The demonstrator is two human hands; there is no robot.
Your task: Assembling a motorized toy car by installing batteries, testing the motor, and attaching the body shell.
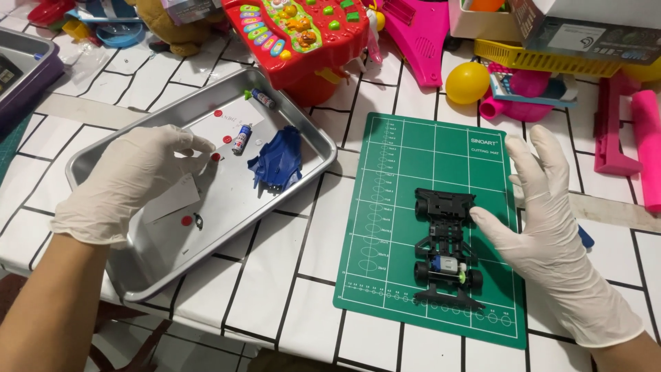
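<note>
A black toy car chassis (pixel 447 248) with a small motor lies on a green cutting mat (pixel 399 207). My right hand (pixel 551 234), in a white glove, rests on the mat just right of the chassis, fingers spread, thumb tip touching its side. My left hand (pixel 138 179), also gloved, hovers over a metal tray (pixel 275 200), fingertips pinched near a small red dot on a white paper (pixel 227 127). Whether it grips anything is unclear. In the tray lie a blue car body shell (pixel 279 158), two small batteries (pixel 242 138) and a tiny dark part (pixel 198 220).
Toys crowd the back of the white tiled table: a red toy keyboard (pixel 303 34), a yellow ball (pixel 467 83), pink plastic pieces (pixel 620 131), a yellow basket (pixel 544 58) and a plush toy (pixel 179 27). A grey bin (pixel 27 69) stands at far left.
</note>
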